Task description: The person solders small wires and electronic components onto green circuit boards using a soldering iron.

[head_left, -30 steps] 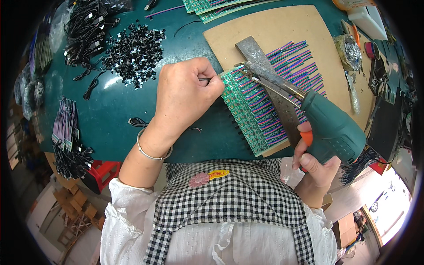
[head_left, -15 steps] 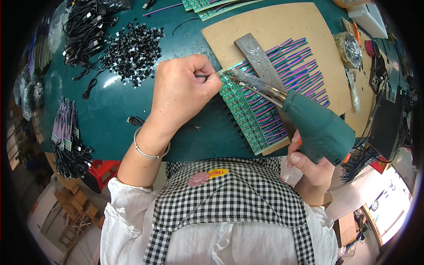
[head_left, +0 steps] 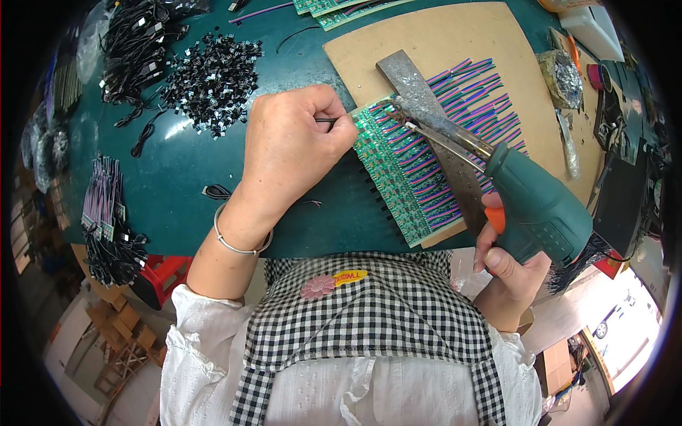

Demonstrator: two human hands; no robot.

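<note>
While the left hand (head_left: 295, 153) is pinching a thin dark wire (head_left: 325, 121) at the near-left end of the green circuit strips (head_left: 398, 177) on the desk (head_left: 177, 170), the right hand (head_left: 508, 266) is clenching a green soldering gun (head_left: 533, 206), its tip angling up-left onto the same end, just right of the left grip.

Two hands: the left hand (head_left: 295, 145) and right hand (head_left: 508, 266). One green soldering gun (head_left: 529, 206), one metal bar (head_left: 433, 128), one cardboard sheet (head_left: 426, 42), one heap of black connectors (head_left: 209, 82).
</note>
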